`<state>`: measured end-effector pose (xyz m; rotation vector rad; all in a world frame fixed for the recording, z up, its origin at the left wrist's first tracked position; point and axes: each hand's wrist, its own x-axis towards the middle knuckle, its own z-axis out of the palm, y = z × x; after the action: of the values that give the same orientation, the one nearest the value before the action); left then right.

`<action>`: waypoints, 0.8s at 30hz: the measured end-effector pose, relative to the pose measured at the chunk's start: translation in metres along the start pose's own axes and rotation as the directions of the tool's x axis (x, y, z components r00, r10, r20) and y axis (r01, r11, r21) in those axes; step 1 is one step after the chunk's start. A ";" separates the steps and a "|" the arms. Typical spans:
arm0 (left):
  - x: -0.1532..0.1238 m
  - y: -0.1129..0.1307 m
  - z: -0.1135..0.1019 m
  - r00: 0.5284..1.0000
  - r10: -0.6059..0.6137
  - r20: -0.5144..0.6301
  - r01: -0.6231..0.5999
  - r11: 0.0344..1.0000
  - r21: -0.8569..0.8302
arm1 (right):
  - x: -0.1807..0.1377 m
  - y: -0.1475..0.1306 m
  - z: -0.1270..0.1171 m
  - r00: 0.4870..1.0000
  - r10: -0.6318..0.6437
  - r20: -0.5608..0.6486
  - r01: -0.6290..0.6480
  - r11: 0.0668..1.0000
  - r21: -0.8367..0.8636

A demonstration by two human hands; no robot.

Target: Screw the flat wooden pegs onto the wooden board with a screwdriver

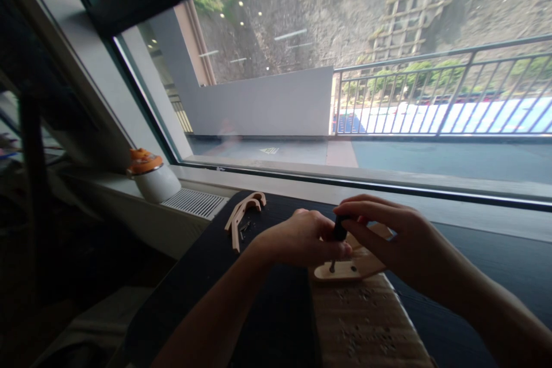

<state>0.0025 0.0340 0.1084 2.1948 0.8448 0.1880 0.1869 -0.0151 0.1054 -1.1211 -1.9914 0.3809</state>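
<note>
My right hand [388, 224] pinches the top of a black screwdriver handle [340, 227] between thumb and fingertips. My left hand [302, 236] is closed around the lower part of the same screwdriver, and its fingers hide most of the shaft. Below them, a metal tip or screw stands upright at one end of a pale, shaped wooden piece [340, 271]. A dark spot, perhaps a hole or screw head, shows beside it. That piece rests on a brown wooden board [366, 322] whose face is pitted with many small holes. Part of the wooden piece is hidden behind my hands.
Two curved wooden hooks [245, 207] lie on the dark table [190, 293] at the left, with several small screws [244, 226] beside them. A white container with an orange top [153, 175] stands on the sill near a vent grille [196, 202]. A large window runs behind the table.
</note>
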 end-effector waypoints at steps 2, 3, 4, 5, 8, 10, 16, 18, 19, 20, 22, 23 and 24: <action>0.000 0.000 0.000 1.000 -0.017 -0.001 0.017 1.000 -0.011 | 0.000 0.001 0.000 1.000 -0.007 0.014 0.007 1.000 0.019; 0.000 0.000 0.001 1.000 -0.022 0.000 0.022 1.000 -0.014 | 0.001 0.002 0.000 1.000 0.002 0.014 -0.002 1.000 0.023; 0.000 -0.001 0.001 1.000 -0.023 0.002 0.023 1.000 -0.016 | 0.001 0.002 0.000 1.000 0.016 0.014 -0.017 1.000 0.022; 0.000 -0.001 0.001 1.000 -0.019 0.005 0.019 1.000 -0.016 | 0.001 0.003 0.000 0.999 0.032 0.008 -0.032 0.999 0.019; 0.000 0.000 0.000 1.000 0.005 0.013 -0.005 1.000 -0.008 | 0.001 0.005 0.001 0.997 0.069 -0.013 -0.069 0.998 0.011; 0.000 0.000 0.000 1.000 0.017 0.018 -0.017 1.000 -0.008 | 0.000 0.005 0.002 0.997 0.076 -0.023 -0.075 0.997 0.010; 0.000 0.001 0.000 1.000 0.021 0.011 -0.021 1.000 0.023 | 0.000 0.002 -0.001 0.998 0.058 -0.031 -0.058 0.998 0.011; 0.000 0.001 0.001 1.000 0.021 0.004 -0.021 0.999 0.032 | 0.000 0.001 -0.002 0.999 0.052 -0.009 -0.052 0.998 0.020; 0.000 0.000 0.001 1.000 0.023 0.002 -0.023 0.999 0.033 | 0.000 0.002 -0.003 0.999 0.053 -0.002 -0.053 0.998 0.021; 0.000 0.000 0.001 1.000 0.025 -0.001 -0.025 0.999 0.032 | -0.001 0.002 -0.003 0.998 0.055 0.005 -0.055 0.998 0.020; 0.000 0.000 0.001 1.000 0.022 -0.001 -0.022 1.000 0.022 | -0.001 0.003 -0.003 0.999 0.041 0.016 -0.042 0.999 0.016; 0.000 0.000 0.001 1.000 0.017 0.001 -0.017 1.000 0.012 | -0.001 0.003 -0.003 0.999 0.032 0.022 -0.032 0.999 0.015; 0.000 0.000 0.001 1.000 0.013 0.004 -0.013 1.000 0.002 | 0.000 0.003 -0.003 0.999 0.024 0.027 -0.025 1.000 0.015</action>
<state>0.0032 0.0333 0.1075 2.2024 0.8290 0.1892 0.1910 -0.0141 0.1051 -1.1368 -1.9963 0.4255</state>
